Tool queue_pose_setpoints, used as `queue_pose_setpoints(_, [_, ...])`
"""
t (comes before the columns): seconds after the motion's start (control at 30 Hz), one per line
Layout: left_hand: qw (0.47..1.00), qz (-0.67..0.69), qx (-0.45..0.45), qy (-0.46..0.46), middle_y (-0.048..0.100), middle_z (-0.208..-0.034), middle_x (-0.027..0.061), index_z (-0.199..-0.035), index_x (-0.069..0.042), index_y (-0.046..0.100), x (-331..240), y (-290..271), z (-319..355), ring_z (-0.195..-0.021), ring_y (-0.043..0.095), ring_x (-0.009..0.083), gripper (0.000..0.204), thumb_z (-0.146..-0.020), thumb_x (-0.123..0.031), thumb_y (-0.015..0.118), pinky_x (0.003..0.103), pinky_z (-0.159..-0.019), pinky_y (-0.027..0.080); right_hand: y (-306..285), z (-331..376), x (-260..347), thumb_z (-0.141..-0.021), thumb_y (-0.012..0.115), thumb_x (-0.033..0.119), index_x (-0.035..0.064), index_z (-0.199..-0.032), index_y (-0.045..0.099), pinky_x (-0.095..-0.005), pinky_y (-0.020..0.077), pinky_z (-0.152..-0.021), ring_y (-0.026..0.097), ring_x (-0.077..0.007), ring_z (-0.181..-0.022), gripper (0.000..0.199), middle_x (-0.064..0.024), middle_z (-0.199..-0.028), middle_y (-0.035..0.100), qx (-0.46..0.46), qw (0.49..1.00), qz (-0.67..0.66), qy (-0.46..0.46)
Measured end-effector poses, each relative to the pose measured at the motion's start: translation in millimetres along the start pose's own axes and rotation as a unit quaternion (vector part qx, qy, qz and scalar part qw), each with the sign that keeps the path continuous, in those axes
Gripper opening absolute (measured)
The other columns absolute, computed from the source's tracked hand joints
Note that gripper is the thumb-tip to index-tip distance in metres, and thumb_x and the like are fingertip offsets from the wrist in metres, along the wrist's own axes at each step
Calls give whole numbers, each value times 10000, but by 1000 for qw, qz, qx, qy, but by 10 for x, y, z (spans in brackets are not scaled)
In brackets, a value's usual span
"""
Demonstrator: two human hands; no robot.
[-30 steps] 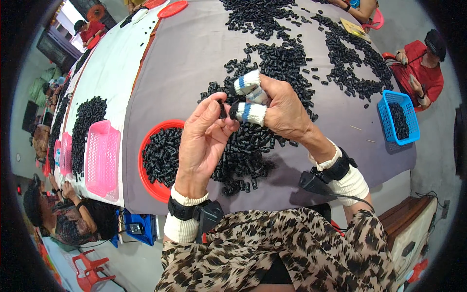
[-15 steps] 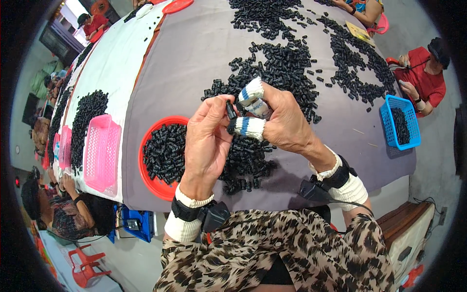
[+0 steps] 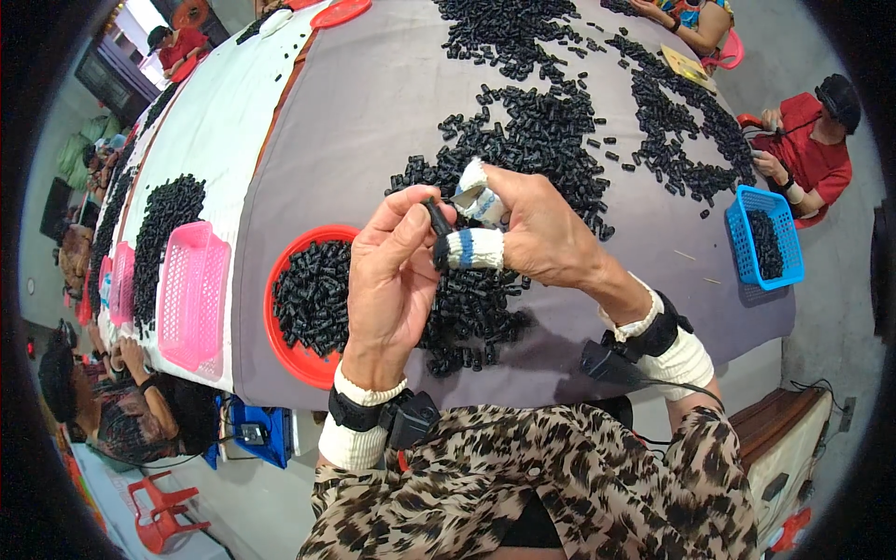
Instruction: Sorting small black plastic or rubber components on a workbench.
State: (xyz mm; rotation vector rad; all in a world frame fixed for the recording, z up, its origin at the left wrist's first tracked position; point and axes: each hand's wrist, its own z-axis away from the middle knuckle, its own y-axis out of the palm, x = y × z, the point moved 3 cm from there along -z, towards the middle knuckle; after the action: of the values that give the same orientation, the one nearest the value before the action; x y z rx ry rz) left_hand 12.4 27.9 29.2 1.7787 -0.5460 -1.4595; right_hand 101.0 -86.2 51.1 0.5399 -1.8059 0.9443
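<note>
Between the thumb and fingers of my left hand (image 3: 387,280), I pinch a small black cylindrical part (image 3: 436,218), held tilted above the table. My right hand (image 3: 546,224) is close beside it, with its fingers curled. White knit finger covers with blue stripes (image 3: 474,249) are on the right hand, and the dark tip of one meets the lower end of the part. A white wrapping with blue marks (image 3: 483,203) sits at the bent right finger; whatever is inside that grip is hidden. Beneath the hands spreads a heap of similar black parts (image 3: 532,140).
A red round basin (image 3: 271,317) full of black parts stands left of my hands. Farther left is a pink basket (image 3: 193,299). A blue basket (image 3: 793,247) holds parts at the right table edge, near a person in red (image 3: 812,149). Other people sit around the table.
My right finger has bent and drawn back slightly from the part, while the covered thumb stays against it. The left hand has shifted slightly left. At the right, the seated person's hands have moved.
</note>
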Motion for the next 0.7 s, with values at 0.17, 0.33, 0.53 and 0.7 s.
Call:
queue_pose_setpoints(0.17, [1000, -6, -1, -10, 620, -893, 94, -1086, 21, 531, 20, 12, 6, -829, 606, 125, 241, -869, -84, 538, 248, -746, 503, -7, -63, 53, -680, 724, 336, -10, -780, 512, -314, 428, -546, 533, -171, -572, 418, -104, -635, 563, 21, 999, 7, -23])
queue_pose_setpoints(0.33, [1000, -14, -16, -21, 621, -900, 85, -1097, 24, 530, 43, -15, 3, -832, 606, 126, 252, -872, -91, 536, 247, -735, 507, -12, -102, 67, -657, 711, 362, -22, -765, 526, -357, 440, -578, 564, -259, -597, 439, -148, -660, 576, 63, 997, 46, -5])
queue_pose_setpoints(0.53, [999, -21, -32, -20, 622, -924, 91, -1089, 27, 532, 32, -42, 8, -817, 612, 127, 244, -876, -94, 529, 248, -729, 509, 2, -146, 89, -658, 688, 367, -24, -746, 532, -368, 436, -577, 560, -292, -598, 429, -162, -646, 566, 84, 993, 79, -8])
queue_pose_setpoints(0.7, [999, -22, -25, -18, 622, -934, 91, -1082, 30, 533, 37, -41, 6, -817, 612, 126, 239, -876, -93, 529, 250, -729, 510, 19, -154, 47, -659, 686, 366, -19, -742, 532, -365, 429, -563, 553, -280, -578, 423, -149, -628, 561, 88, 994, 61, -11])
